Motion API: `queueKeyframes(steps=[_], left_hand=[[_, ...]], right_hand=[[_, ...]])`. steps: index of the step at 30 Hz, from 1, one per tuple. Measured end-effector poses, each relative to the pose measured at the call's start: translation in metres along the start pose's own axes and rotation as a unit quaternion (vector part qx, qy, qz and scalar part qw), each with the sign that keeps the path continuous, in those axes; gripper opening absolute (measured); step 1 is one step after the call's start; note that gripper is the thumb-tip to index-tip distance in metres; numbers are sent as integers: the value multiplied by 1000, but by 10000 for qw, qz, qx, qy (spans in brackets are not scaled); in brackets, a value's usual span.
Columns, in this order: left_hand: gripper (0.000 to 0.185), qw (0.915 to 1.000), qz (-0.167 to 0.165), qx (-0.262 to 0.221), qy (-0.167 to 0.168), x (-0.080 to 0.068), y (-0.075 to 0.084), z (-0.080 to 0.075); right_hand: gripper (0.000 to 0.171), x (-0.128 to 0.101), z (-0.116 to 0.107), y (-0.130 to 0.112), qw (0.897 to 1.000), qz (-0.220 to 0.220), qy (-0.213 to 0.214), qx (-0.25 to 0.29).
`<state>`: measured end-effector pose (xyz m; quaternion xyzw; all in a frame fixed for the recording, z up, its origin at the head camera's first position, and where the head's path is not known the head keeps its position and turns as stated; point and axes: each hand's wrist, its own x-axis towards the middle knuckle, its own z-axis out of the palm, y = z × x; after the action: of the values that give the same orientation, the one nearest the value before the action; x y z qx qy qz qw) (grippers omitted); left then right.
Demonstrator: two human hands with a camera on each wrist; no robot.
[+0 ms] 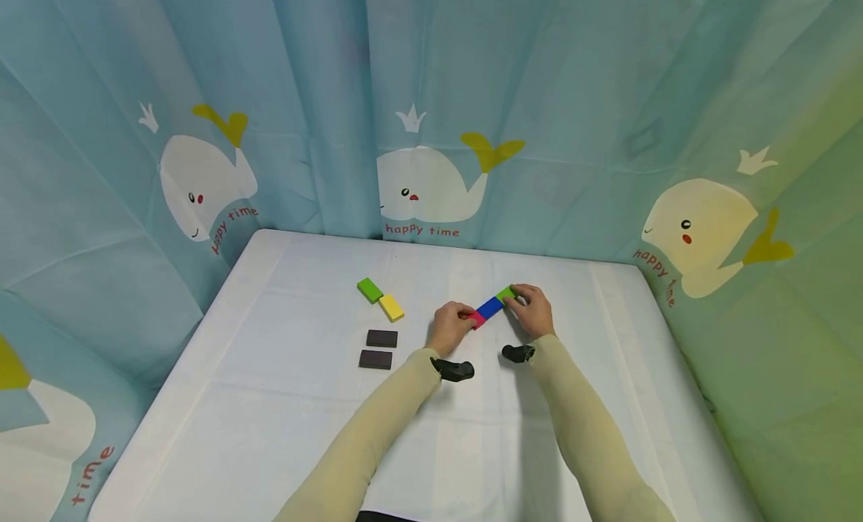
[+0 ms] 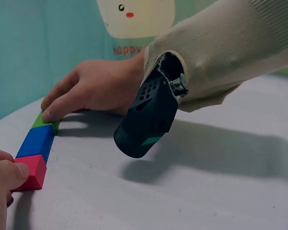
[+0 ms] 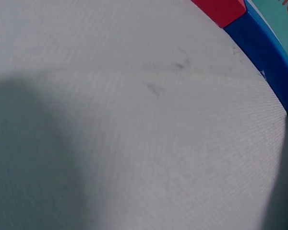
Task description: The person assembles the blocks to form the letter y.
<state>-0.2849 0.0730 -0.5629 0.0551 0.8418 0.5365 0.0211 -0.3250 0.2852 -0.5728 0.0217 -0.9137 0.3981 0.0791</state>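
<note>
Three blocks lie end to end in a slanting row: a red block (image 1: pixel 477 319), a blue block (image 1: pixel 490 308) and a green block (image 1: pixel 506 293). At the near end, my left hand (image 1: pixel 450 329) pinches the red block; in the left wrist view its thumb (image 2: pixel 18 173) presses against it. My right hand (image 1: pixel 535 311) holds the far green block between thumb and fingers, partly covering it. Between the hands, the blue block touches both neighbours. The right wrist view catches the red block (image 3: pixel 223 8) and blue block (image 3: pixel 264 52) at its upper right, with no hand visible.
Left of the hands lie another green block (image 1: pixel 369 290) and a yellow block (image 1: pixel 392 308), corners meeting. Below them are two dark blocks, one (image 1: pixel 382 338) above the other (image 1: pixel 375 359). The white table (image 1: pixel 270 417) is bordered by a whale-print curtain (image 1: pixel 323 132).
</note>
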Motion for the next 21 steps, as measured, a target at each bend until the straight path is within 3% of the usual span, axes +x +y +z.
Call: queueKeyframes(steps=[16,19,21], left_hand=[[18,9997,218,40,-43,0,1,-3],[21,9979,561,299,-138,-2,-2,-12],[22,9934,973,548,-245,-2,-5,-23]], right_hand=[[47,-1,-6,-5,9999,64,14,98],[48,-5,-5,-3,9995,30,253,168],[48,-11,-5,-5,9983,43,491,301]])
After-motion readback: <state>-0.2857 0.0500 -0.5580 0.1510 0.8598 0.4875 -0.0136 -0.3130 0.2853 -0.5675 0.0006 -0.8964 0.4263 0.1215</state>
